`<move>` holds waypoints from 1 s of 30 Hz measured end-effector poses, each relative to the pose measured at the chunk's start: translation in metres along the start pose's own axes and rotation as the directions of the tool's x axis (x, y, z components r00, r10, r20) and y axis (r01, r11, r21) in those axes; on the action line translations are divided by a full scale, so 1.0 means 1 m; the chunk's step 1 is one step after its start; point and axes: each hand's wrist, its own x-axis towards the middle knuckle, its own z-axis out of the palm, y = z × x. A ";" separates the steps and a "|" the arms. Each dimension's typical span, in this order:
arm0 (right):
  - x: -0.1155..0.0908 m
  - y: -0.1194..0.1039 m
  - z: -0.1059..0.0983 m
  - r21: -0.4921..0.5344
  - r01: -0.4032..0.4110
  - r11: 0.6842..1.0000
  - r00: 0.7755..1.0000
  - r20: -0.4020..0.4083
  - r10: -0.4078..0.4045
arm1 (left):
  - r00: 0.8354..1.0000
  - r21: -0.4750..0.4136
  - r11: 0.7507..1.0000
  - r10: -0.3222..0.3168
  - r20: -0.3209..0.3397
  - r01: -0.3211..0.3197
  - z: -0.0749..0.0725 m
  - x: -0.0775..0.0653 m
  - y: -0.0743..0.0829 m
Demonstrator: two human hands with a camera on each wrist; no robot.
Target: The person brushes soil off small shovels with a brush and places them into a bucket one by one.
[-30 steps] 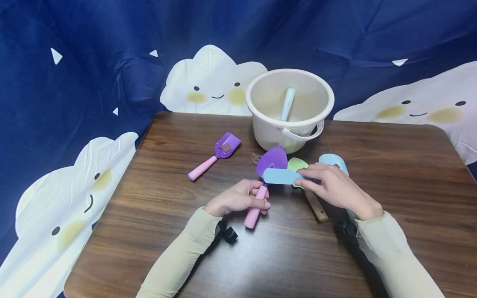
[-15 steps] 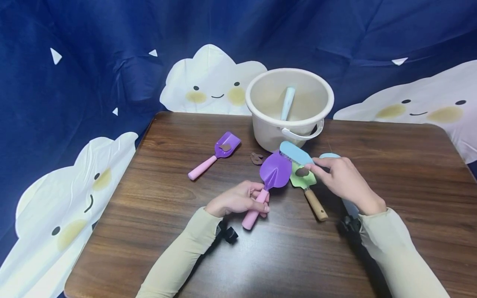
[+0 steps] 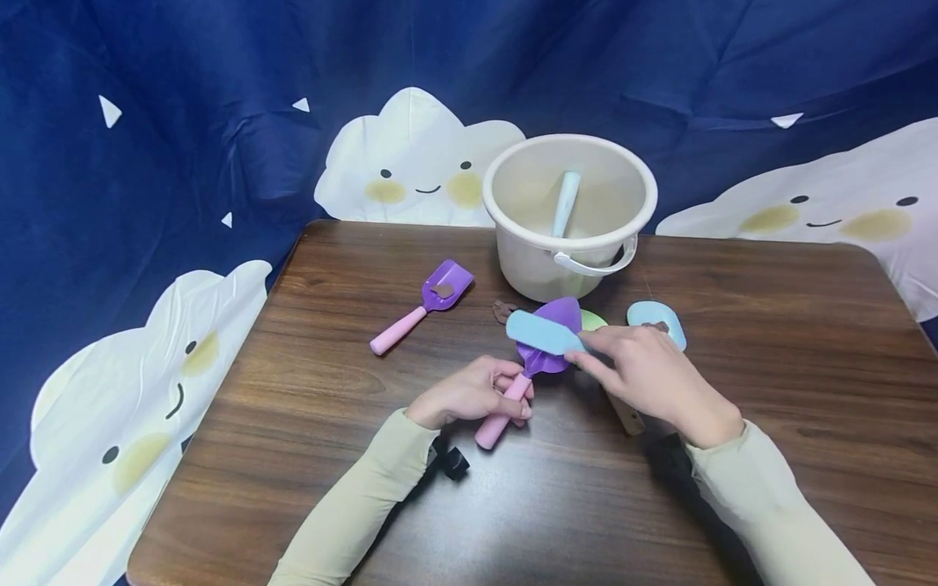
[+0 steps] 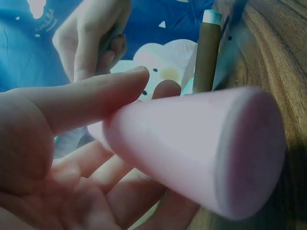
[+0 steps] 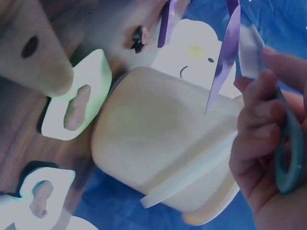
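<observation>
My left hand (image 3: 469, 394) grips the pink handle of a purple toy shovel (image 3: 563, 310), its blade pointing away from me. In the left wrist view the thumb lies along the handle (image 4: 177, 148), with the fingers beneath. My right hand (image 3: 655, 370) holds a light-blue scrub brush (image 3: 541, 332) across the purple blade. Seen from the right wrist, the fingers curl round its looped teal handle (image 5: 290, 148), and pale bristles (image 5: 250, 51) stand beside the blade. The brush back hides part of the blade.
A cream bucket (image 3: 542, 264) containing a light-blue handle (image 3: 566, 203) stands behind. A purple scoop (image 3: 440, 286) lies left, holding a brown lump. A brown piece (image 3: 503, 311) lies before the bucket. Green (image 5: 103, 72) and light-blue (image 3: 648, 312) shovels carry brown lumps, partly hidden by my right hand.
The brush swung right to the blade's edge, showing its bristles, then came back left across the blade. The shovel's blade has shifted slightly right, the left hand keeping its grip.
</observation>
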 end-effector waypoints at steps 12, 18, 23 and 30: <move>0.002 0.006 -0.006 0.007 -0.066 0.998 0.997 0.035 0.066 | 1.000 0.056 0.998 0.006 -0.019 -0.005 0.002 -0.001 0.000; -0.001 0.015 -0.010 -0.004 -0.199 0.980 0.979 0.042 0.199 | 1.000 0.059 0.998 -0.004 -0.002 0.004 0.002 -0.001 0.000; -0.006 0.016 -0.006 0.029 -0.187 0.982 0.982 0.027 0.187 | 1.000 0.021 1.000 0.001 0.004 -0.001 0.000 -0.003 0.001; -0.013 0.013 0.003 0.032 -0.045 0.998 0.999 0.013 0.044 | 1.000 -0.033 0.999 0.000 -0.009 0.000 -0.009 -0.006 0.002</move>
